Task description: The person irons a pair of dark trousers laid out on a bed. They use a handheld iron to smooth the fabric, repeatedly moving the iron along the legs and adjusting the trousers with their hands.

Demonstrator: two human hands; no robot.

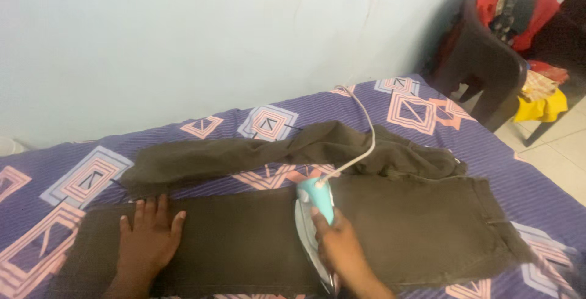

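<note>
The iron [315, 226] is sitting on the dark trousers [390, 226]; your right hand [339, 247] is gripping its handle, your left hand [146, 238] pressing flat, fingers spread.

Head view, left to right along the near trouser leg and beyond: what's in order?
Left hand flat on the near leg of the dark brown trousers → iron with teal handle, gripped by right hand → trouser waistband → dark plastic chair draped with red clothes.

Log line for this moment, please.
left hand: flat on trousers | right hand: grips iron | cord: trails back
</note>
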